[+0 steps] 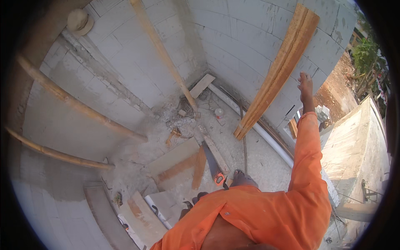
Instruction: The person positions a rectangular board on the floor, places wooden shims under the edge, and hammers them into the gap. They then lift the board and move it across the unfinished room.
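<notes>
My right arm, in an orange sleeve, stretches out toward the grey block wall. My right hand is raised near the wall's edge, its fingers apart and nothing visible in them. Left of it, long wooden boards lean upright against the wall. At my left side, a dark shape shows beside the orange shirt; it may be my left hand, but its fingers cannot be made out. A handsaw with an orange handle lies on the floor by my foot, beside a narrow plank.
Bamboo poles and a timber prop slant across the left and middle. A white pipe runs along the right wall's foot. Flat boards and tangled debris lie on the floor. A cap hangs high left.
</notes>
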Demonstrator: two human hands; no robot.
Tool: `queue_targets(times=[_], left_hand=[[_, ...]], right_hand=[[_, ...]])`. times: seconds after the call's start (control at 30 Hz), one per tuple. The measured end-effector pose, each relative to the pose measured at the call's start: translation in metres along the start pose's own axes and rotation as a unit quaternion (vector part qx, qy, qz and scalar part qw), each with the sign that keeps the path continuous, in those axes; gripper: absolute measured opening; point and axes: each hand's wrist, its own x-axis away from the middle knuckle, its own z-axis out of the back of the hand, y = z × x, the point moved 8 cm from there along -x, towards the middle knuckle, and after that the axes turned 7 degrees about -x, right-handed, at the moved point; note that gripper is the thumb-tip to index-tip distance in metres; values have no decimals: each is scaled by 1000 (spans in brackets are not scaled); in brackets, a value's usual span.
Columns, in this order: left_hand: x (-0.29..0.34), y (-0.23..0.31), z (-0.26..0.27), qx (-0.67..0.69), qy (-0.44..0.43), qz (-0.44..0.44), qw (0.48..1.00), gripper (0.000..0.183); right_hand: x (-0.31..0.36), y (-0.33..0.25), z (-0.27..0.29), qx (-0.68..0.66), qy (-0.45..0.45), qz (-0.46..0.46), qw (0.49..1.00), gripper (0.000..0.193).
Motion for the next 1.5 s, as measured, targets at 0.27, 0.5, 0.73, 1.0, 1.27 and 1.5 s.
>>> queue_targets(times=[0.27,0.5,0.73,1.0,1.27,1.5], left_hand=[[6,24,-8,73,30,36,996,29],[8,32,-7,109,34,43,992,29],[16,9,-14,131,37,49,989,28],[30,-20,-23,98,51,37,993,28],[58,-51,-24,85,46,87,992,27],[81,-72,-42,74,38,106,991,26]], right_hand=[[-118,-29,-17,32,92,100,990,66],[-150,-34,-50,-29,57,123,990,76],[-85,-55,-72,-21,2,157,987,67],[-70,-40,-97,-329,-140,80,930,52],[-50,-62,-98,-306,-48,126,942,52],[-81,-44,-95,-165,-167,161,959,39]])
